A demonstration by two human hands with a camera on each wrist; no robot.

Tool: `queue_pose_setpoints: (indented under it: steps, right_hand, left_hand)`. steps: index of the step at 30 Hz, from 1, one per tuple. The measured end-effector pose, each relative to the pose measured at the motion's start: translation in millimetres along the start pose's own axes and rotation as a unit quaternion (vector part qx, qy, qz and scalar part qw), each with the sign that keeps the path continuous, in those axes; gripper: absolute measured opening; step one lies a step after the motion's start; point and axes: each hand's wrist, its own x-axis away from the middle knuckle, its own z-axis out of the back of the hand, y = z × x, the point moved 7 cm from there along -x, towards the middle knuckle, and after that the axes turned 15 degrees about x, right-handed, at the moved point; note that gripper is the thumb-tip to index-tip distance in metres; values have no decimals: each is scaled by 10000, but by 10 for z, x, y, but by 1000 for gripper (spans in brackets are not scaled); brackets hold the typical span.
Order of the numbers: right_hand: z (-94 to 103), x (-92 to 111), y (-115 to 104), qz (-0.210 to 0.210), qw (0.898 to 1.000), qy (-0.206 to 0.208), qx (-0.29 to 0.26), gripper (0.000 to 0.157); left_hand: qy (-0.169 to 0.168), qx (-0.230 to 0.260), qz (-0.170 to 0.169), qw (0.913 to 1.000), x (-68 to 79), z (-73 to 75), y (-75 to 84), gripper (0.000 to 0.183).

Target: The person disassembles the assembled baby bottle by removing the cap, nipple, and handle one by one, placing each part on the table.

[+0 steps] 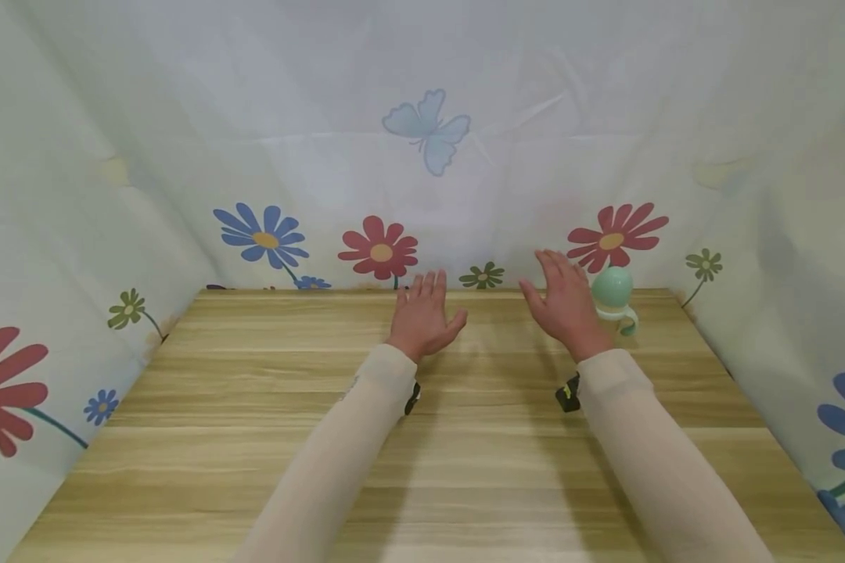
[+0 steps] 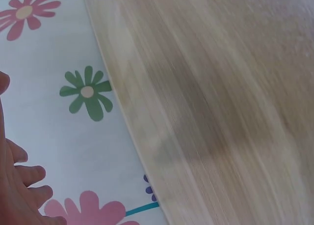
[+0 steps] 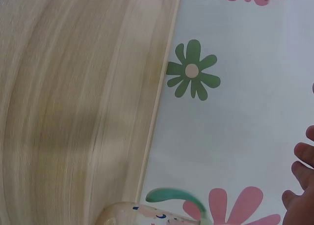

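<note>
- Green-topped cup (image 1: 612, 288) is standing near the back right corner of the wooden table (image 1: 239, 414), just beside the right hand (image 1: 569, 303).
- The right hand is hovering, its grip wide, fingers straight and thumb apart.
- The left hand (image 1: 425, 314) is hovering near the back edge, likewise wide.

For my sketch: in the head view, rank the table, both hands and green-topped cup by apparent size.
1. Table
2. Left hand and right hand: too alike to rank
3. Green-topped cup, partly hidden
</note>
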Motion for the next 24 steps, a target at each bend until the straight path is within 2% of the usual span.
queue_pose_setpoints:
  steps: [13, 24]
  right_hand:
    - [70, 41, 140, -134, 9998, 160, -66, 61]
    - [143, 57, 303, -185, 9987, 477, -7, 59]
  left_hand:
    - [-26, 233, -181, 9996, -23, -117, 157, 81]
    - [-80, 317, -271, 9991, -58, -190, 278, 82]
